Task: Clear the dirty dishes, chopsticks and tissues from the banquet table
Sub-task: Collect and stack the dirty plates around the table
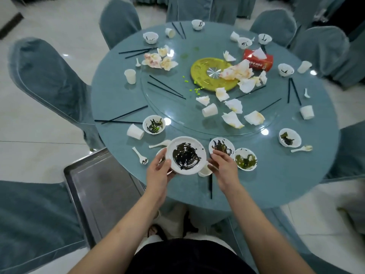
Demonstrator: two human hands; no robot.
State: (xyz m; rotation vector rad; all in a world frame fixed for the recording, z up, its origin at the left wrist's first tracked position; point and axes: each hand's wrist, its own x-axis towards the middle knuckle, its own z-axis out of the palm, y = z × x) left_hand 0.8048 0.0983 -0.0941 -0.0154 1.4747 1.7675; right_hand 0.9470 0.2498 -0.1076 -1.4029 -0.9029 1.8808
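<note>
My left hand (pixel 160 171) grips a white plate (pixel 187 153) smeared with dark sauce, thumb on its left rim, just above the round blue table (pixel 276 184). A second plate rim (pixel 159 155) shows beneath it. My right hand (pixel 223 167) hovers at the plate's right edge with fingers loosely curled, holding nothing I can see. A paper cup (pixel 205 172) lies partly under the plate by my right thumb. Dirty bowls (pixel 221 146) (pixel 245 162) (pixel 154 124) sit close by. White spoons (pixel 140 156), black chopsticks (pixel 210 184) and crumpled tissues (pixel 233 119) lie scattered about.
A metal tray (pixel 102 184) stands at the table's left front. The glass turntable (pixel 177 107) carries a yellow disc (pixel 201 70) and a red tissue box (pixel 258 60). More bowls (pixel 290 137), paper cups (pixel 130 76) and chopsticks ring the far side. Covered chairs (pixel 49 76) surround the table.
</note>
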